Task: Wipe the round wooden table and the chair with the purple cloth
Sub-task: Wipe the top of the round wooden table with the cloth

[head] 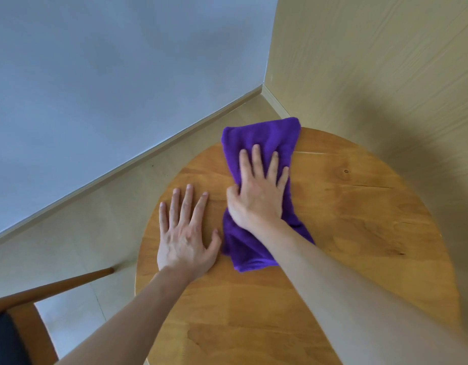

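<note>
Grey wall and pale wood-grain panelling meet in a corner behind the round wooden table [333, 259], which stands on light flooring.

Right hand [256, 193]: laid palm-down on the purple terry cloth [262, 138], fingers spread and straight, thumb tucked against the cloth's left side where the fabric bunches into a narrow waist under the palm. It presses the cloth rather than gripping it.

Left hand [185, 235]: flat on bare wood just beside the cloth, fingers wide, holding nothing; judged to be bracing the person or steadying the table.

Cloth position: lying lengthwise from near the table's middle out to the far edge, its far end just overhanging the rim.

Handling assessment: the cloth looks soft, light and limp, and gathers readily under pressure. Flat palm pressure at its middle should drive it well; the loose ends may fold under or trail. The smooth tabletop appears to offer little drag.

Chair [30, 312]: brown wooden frame with dark seat pad, partly visible beyond the table's near left edge, not touched by either hand. Judged not yet reached; the table wipe appears to be the step in hand.
</note>
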`<state>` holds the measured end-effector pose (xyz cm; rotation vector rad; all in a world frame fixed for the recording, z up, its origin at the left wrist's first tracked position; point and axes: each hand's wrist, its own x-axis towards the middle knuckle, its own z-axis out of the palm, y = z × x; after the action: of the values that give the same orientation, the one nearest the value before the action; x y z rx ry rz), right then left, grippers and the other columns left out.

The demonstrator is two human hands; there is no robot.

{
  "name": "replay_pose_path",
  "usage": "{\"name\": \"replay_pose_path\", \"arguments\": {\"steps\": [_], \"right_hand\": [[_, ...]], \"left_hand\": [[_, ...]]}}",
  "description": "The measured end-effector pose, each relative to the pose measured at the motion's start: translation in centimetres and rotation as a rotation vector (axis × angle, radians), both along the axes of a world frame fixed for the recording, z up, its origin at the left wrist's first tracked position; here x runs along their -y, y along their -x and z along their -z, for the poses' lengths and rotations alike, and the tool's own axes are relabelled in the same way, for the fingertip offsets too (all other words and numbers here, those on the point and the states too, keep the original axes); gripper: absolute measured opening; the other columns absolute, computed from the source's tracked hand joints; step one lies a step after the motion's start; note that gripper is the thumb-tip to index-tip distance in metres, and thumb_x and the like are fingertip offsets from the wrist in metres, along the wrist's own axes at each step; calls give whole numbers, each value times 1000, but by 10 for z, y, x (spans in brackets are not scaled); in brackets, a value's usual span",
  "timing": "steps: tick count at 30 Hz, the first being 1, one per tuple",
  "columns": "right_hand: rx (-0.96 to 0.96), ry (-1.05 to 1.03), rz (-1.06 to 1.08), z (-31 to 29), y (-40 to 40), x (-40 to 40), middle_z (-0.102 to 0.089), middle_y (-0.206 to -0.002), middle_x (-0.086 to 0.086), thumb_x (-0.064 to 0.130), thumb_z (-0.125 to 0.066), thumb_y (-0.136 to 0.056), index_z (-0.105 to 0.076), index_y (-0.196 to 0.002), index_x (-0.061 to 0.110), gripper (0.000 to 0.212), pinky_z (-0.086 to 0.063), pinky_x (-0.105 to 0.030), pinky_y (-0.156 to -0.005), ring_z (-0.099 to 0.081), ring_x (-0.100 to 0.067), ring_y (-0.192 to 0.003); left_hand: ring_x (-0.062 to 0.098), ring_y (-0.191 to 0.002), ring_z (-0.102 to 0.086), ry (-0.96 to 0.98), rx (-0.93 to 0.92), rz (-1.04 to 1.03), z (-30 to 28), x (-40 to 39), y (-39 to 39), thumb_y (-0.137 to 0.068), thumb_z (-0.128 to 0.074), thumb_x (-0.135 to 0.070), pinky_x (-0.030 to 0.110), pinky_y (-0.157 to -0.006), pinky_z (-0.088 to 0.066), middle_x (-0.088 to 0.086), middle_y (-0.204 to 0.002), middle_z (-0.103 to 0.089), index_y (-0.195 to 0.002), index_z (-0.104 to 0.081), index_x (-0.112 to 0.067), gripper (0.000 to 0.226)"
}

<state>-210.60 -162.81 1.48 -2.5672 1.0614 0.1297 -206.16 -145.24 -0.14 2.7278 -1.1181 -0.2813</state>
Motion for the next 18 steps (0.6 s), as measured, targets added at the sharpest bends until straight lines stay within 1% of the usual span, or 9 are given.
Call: {"name": "replay_pose_path", "arguments": {"steps": [2, 5, 7, 9, 11, 14, 16, 18], "right_hand": [[20, 27, -174, 0, -2, -15, -6, -173, 3, 48, -28, -91, -17, -163, 30, 75, 0, -62, -124, 0, -38, -157], [77, 5, -448, 3, 16, -23, -12, -172, 6, 37, -36, -93, -23, -162, 28, 70, -5, -59, -125, -3, -33, -158], [99, -27, -537, 4, 27, -15, -11, -172, 7, 29, -40, -94, -21, -162, 26, 71, -5, -56, -126, -2, -30, -158], [94, -12, -576, 4, 30, 0, -11, -172, 8, 25, -43, -94, -21, -162, 27, 72, -6, -53, -127, -3, -28, -158], [82, 6, -522, 3, 27, 17, -12, -172, 8, 22, -45, -94, -22, -161, 28, 72, -9, -54, -126, -5, -27, -158], [82, 25, -300, 2, 12, 24, -15, -171, 5, 20, -52, -94, -25, -161, 26, 72, -12, -57, -125, -7, -29, -158], [79, 32, -159, 3, -3, 10, -14, -172, 4, 21, -53, -94, -24, -160, 26, 72, -9, -58, -126, -5, -31, -158], [82, 24, -130, 4, -16, -11, -9, -172, 3, 23, -51, -95, -21, -161, 28, 72, -4, -59, -126, 0, -34, -158]], "left_hand": [[24, -159, 4, 20, -8, -11, 1, 0, -1, -88, -42, -47, 51, -127, 1, 2, -172, -11, -160, -27, -28, 76], [26, -159, -3, 44, -16, -22, 1, 0, -1, -89, -39, -40, 52, -127, -3, 5, -169, -21, -156, -36, -22, 70], [26, -159, -6, 60, -19, -22, 0, 0, 0, -87, -40, -37, 53, -127, -5, 7, -167, -27, -153, -40, -19, 68], [26, -159, -7, 65, -13, -24, 0, 0, 0, -86, -41, -36, 53, -127, -6, 7, -167, -27, -153, -40, -19, 69], [25, -159, -6, 66, -9, -25, 0, 0, 1, -87, -41, -37, 53, -127, -6, 5, -169, -23, -156, -37, -22, 70], [24, -159, -2, 65, -4, -21, 1, 1, 1, -89, -40, -38, 53, -127, -5, 2, -171, -15, -159, -31, -27, 71], [24, -159, -1, 67, -4, -18, 2, 2, 1, -90, -40, -38, 53, -127, -5, 2, -171, -15, -159, -31, -27, 71], [25, -159, -1, 65, 0, -16, 3, 1, 1, -90, -39, -39, 54, -127, -6, 3, -171, -15, -159, -30, -27, 71]]}}
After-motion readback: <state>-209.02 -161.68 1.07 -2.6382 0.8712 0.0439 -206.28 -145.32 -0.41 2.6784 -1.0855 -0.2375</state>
